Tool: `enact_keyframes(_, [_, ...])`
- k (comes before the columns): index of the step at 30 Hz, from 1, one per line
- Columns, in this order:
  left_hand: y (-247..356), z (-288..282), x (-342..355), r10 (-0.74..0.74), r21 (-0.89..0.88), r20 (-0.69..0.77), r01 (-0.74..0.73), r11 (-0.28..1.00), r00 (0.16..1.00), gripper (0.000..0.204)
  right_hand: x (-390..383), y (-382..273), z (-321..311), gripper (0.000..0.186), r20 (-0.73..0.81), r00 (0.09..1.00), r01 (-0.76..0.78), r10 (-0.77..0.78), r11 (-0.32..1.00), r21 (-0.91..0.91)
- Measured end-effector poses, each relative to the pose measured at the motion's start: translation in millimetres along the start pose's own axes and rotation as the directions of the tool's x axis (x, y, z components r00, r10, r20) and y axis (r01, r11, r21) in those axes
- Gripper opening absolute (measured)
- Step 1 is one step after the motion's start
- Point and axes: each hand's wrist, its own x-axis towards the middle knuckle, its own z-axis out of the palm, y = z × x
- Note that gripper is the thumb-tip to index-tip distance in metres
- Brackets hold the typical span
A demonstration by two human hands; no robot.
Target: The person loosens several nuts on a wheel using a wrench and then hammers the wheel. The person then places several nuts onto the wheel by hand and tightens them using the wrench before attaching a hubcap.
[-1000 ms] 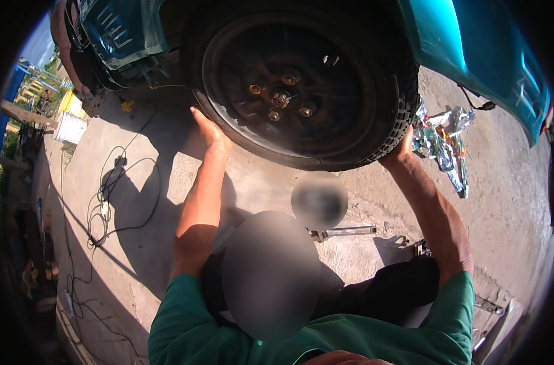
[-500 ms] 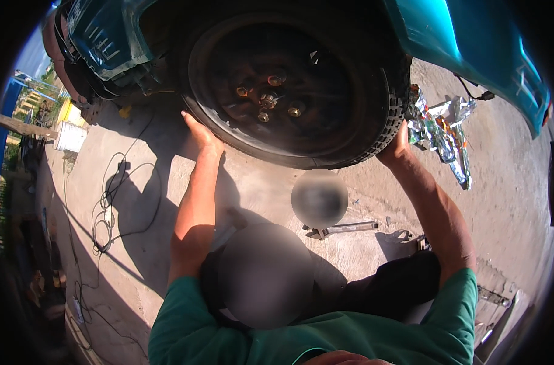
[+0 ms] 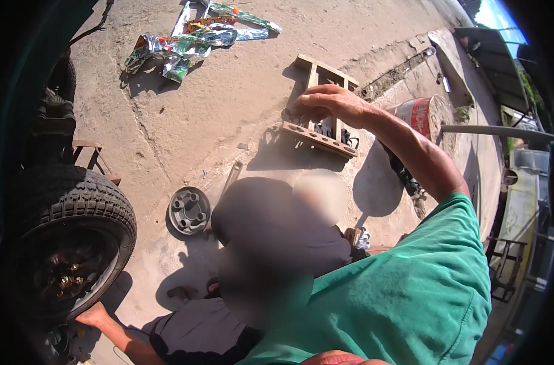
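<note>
Shadow at the view's edge swallows the left part of the wheel [image 3: 85, 240], at the person's left, and blur hides part of the legs [image 3: 198, 331]. The left hand [image 3: 93, 315] touches the tyre's lower edge, fingers out of sight, so its grip cannot be told. The right hand [image 3: 334, 104] bends over the rack [image 3: 321, 139], fingertips too dim to show any hold.

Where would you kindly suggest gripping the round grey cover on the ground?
I'd probably take the round grey cover by its circular rim, coming from the picture's left: that edge looks unobstructed, while a bar-like tool lies close on the right.
</note>
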Motion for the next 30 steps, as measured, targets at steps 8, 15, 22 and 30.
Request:
enact_keyframes(8, [-15, -15, -6, -0.007, 0.129, 0.032, 0.003, 0.992, 0.999, 0.061, -51, 185, -20, 0.035, -0.2, 0.915, -0.261, 0.35, 0.892, 0.369])
enact_keyframes(15, [-29, -5, -26, -0.082, 0.187, 0.069, 0.068, 0.98, 0.994, 0.06, -99, 286, 14, 0.041, -0.129, 0.902, -0.404, 0.412, 0.911, 0.084])
enact_keyframes(22, [-35, -1, -22, -0.129, 0.333, 0.087, 0.093, 0.938, 0.988, 0.06, -204, 364, -14, 0.035, -0.376, 0.723, -0.562, 0.58, 0.81, 0.169])
enact_keyframes(30, [-20, -4, -13, -0.173, 0.339, 0.108, 0.127, 0.932, 0.979, 0.06, -253, 418, 1, 0.047, -0.282, 0.67, -0.65, 0.686, 0.727, 0.224])
